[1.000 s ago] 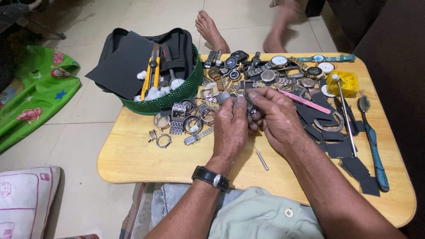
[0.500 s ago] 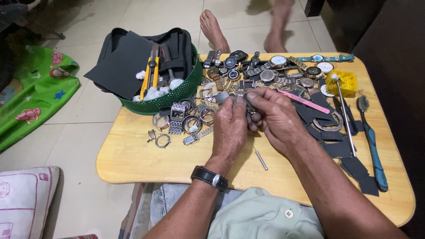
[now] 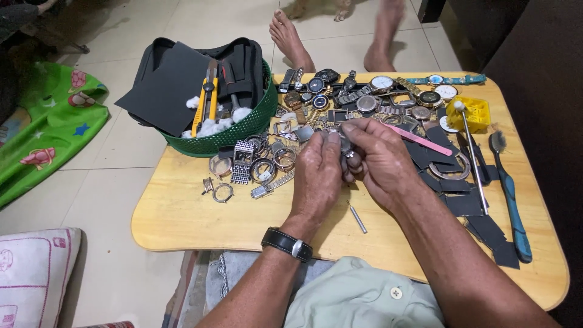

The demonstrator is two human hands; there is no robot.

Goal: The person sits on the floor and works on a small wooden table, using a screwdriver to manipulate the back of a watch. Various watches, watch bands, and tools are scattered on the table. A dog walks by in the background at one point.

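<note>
My left hand [image 3: 319, 173] and my right hand [image 3: 379, 161] meet over the middle of a low wooden table [image 3: 182, 212]. Both pinch a small silver metal watch part [image 3: 345, 146] between the fingertips; most of it is hidden by my fingers. A black wristwatch [image 3: 286, 243] sits on my left wrist. Just below my hands a thin metal pin [image 3: 357, 219] lies on the wood. A heap of watches and cases [image 3: 364, 97] spreads behind my hands, and loose metal bands and rings [image 3: 261, 167] lie to the left.
A green basket [image 3: 237, 130] holding black sheets, cotton and a yellow tool stands at the table's back left. A pink stick [image 3: 419, 140], a yellow box [image 3: 470, 112], a brush [image 3: 510, 194] and black pieces [image 3: 473, 206] lie right. Another person's bare feet [image 3: 291, 36] stand behind the table.
My hands stay together on the small metal part, with only slight finger movement. The feet behind the table have shifted a little.
</note>
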